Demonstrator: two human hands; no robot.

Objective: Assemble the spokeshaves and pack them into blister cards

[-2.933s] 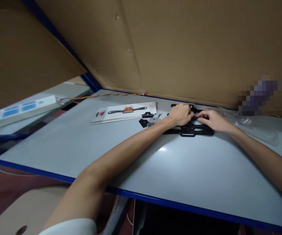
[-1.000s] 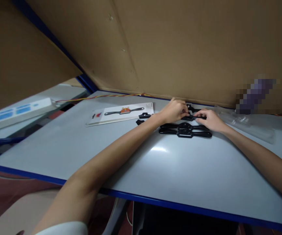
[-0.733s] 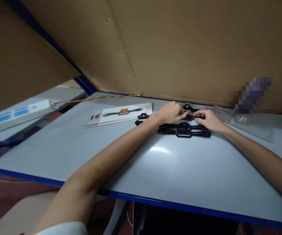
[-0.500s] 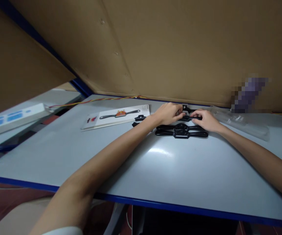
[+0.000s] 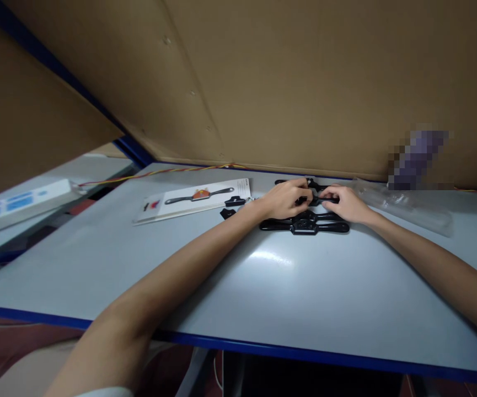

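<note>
Several black spokeshaves lie in a row at the far side of the table. The nearest spokeshave (image 5: 304, 227) is in full view, its two handles pointing left and right. Just behind it, another is partly covered by my left hand (image 5: 290, 198). My left hand's fingers are curled over the middle of a spokeshave farther back. My right hand (image 5: 346, 203) pinches the right handle of that same spokeshave (image 5: 317, 200). One more spokeshave (image 5: 313, 184) lies behind my hands, partly hidden. Left of my left wrist lie small black metal parts (image 5: 235, 201).
Printed packaging cards (image 5: 197, 199) lie at the left. Clear plastic sleeves (image 5: 412, 210) lie at the right, near a blurred purple patch. A white power strip (image 5: 23, 204) sits at far left, its twisted cable (image 5: 172, 170) running along the cardboard wall (image 5: 271, 82).
My left hand has shifted slightly down, uncovering the left handle of the rearmost spokeshave. My right hand keeps its grip on the handle. The view has moved slightly.
</note>
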